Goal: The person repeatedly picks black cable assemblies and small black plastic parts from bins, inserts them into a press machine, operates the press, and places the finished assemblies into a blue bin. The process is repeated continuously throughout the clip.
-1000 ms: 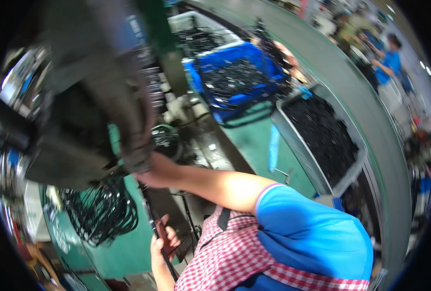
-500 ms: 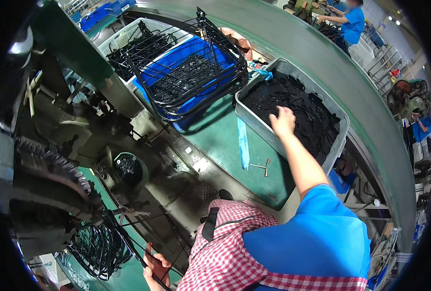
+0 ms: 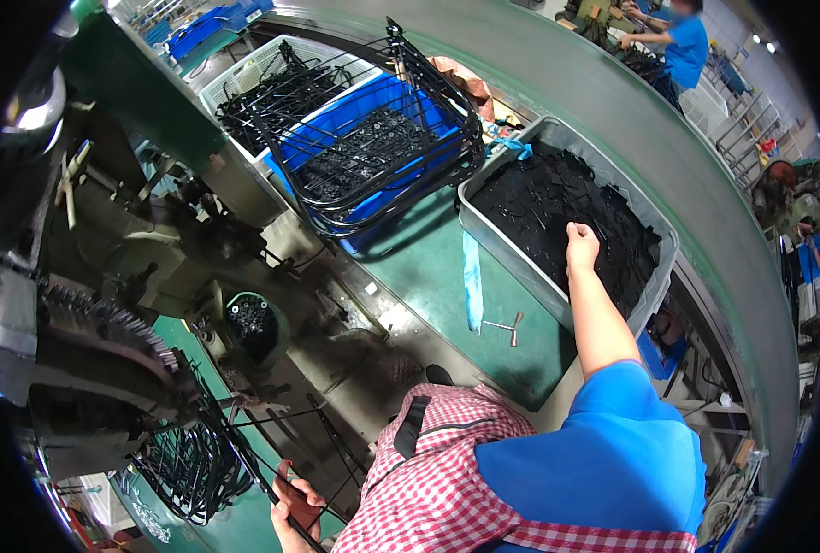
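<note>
Over the grey bin (image 3: 483, 230), which is filled with flat black pieces (image 3: 543, 189), my right hand (image 3: 582, 249) has its fingers drawn together. Whatever is in them is too small or hidden to tell. At the lower left my left hand (image 3: 296, 507) is closed around a thin black metal rod (image 3: 260, 479), which slants up toward the machine. A reddish-brown patch shows by the fingers of that hand; I cannot tell what it is. Near the rod, a bundle of bent black wire frames (image 3: 193, 475) lies on a green surface.
A blue crate (image 3: 359, 241) of small black parts has black wire frames resting across it. Beside it stands a white basket (image 3: 235, 85) with black parts. A T-handled tool (image 3: 515, 330) lies on the green table (image 3: 419, 286). Heavy machinery (image 3: 106, 323) fills the left. A co-worker (image 3: 682, 51) works far right.
My right hand has drawn back toward me and to the right over the bin, and its spread fingers have closed. The left hand keeps its hold on the rod. The view has shifted slightly.
</note>
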